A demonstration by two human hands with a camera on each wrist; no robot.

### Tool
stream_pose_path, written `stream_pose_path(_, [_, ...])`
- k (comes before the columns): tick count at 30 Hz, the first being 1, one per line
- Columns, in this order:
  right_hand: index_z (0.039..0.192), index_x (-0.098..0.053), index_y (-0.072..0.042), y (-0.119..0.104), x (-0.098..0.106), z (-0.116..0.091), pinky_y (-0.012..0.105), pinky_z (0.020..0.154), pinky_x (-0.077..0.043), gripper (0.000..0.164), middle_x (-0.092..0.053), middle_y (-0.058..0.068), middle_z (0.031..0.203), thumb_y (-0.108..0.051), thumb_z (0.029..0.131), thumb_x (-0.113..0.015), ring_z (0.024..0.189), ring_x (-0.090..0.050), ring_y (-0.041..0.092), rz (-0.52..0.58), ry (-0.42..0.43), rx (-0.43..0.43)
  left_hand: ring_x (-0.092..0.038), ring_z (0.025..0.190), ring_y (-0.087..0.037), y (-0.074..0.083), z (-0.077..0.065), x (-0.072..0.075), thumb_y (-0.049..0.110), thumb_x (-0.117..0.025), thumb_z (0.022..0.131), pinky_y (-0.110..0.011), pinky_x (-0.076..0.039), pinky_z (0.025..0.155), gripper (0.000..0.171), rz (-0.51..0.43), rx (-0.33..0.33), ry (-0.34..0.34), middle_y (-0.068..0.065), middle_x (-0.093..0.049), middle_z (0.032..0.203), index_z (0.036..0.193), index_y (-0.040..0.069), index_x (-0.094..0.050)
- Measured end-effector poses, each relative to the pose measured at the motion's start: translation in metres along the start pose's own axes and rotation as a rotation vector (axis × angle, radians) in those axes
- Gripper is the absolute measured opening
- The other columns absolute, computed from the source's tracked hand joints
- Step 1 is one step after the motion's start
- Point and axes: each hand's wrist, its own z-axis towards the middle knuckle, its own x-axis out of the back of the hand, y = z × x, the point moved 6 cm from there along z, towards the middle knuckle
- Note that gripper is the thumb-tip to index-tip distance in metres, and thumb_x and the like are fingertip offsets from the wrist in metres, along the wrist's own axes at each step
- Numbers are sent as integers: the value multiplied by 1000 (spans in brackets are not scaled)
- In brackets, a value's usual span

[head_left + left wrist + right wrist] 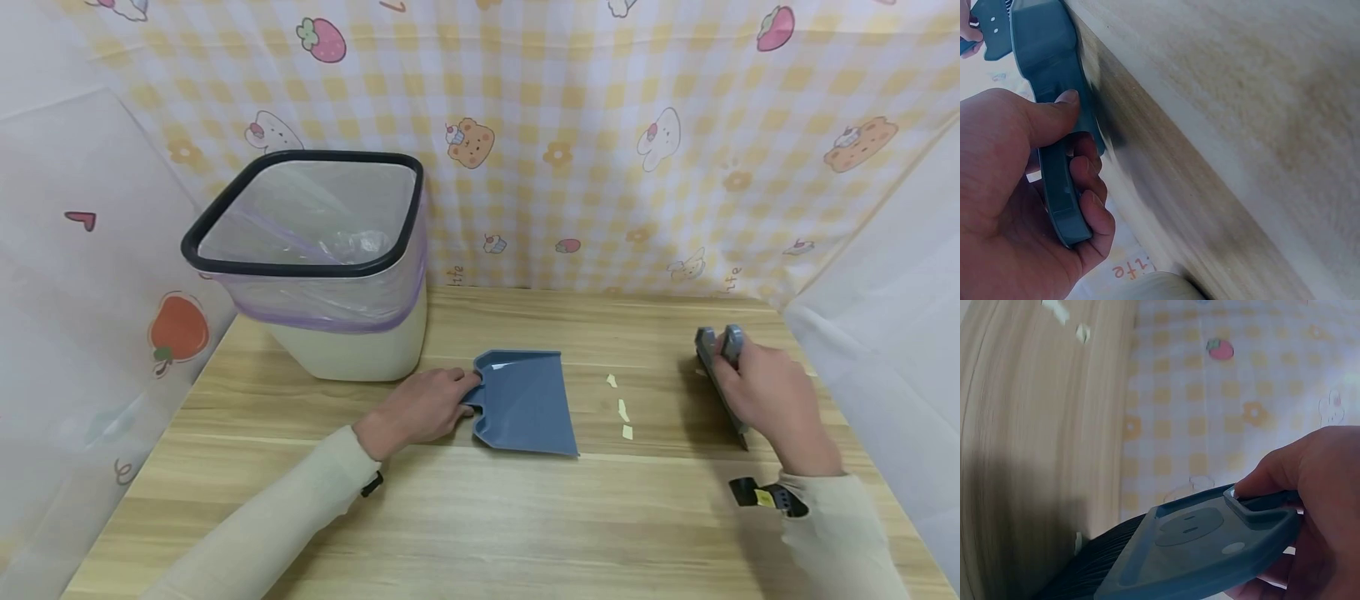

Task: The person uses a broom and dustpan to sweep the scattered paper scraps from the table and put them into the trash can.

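Checked cloth [592, 75] hangs behind a wooden table [480, 533], where the dustpan [525, 404] lies flat near the middle, its open edge turned toward three pale scraps [622, 410], likely so they can slide straight in. The left hand [427, 406] grips its handle [1061, 197], presumably to steady it. Beyond the scraps, the right hand [776, 396] holds the brush [1191, 540] tilted, bristles [1104, 556] toward the table, with another scrap [1079, 542] just beside them; that angle seems suited to sweeping inward. Back and left of the dustpan stands a lined bin [345, 354], seemingly set within easy reach.
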Motion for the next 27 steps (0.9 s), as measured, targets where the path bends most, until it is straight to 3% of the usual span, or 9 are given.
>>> stream_pose_path(7, [86,-54,-5,-32,-7,0,52,48,-46,32,-55,10,64,-23,112,-56,56,-58,33,15,-8,58,-74,85,-25,0,1,-1,22,-75,107,-42,-62,75,33,2,-4,-4,-10,-71,103,134,3,-67])
stream_pose_path(16, [92,-58,-10,-70,-11,1,50,52,-46,19,-50,4,63,-18,110,-61,58,-54,28,36,5,159,-74,87,-26,-1,1,-1,22,-74,108,-43,-62,77,33,-10,4,-16,-10,-71,104,133,2,-67])
stream_pose_path(22, [92,-57,-14,-89,-15,1,46,56,-44,22,-46,0,63,-20,113,-59,58,-50,24,55,-7,219,-74,88,-27,-1,1,-1,21,-74,108,-43,-62,78,33,-17,1,-13,-10,-71,104,133,2,-67])
stream_pose_path(27, [99,-61,-15,-102,-19,-1,44,57,-45,12,-50,-3,66,-17,111,-61,58,-50,20,78,-17,296,-73,87,-27,-1,2,-1,19,-74,107,-43,-62,78,32,-17,-7,-6,-11,-71,103,132,1,-67])
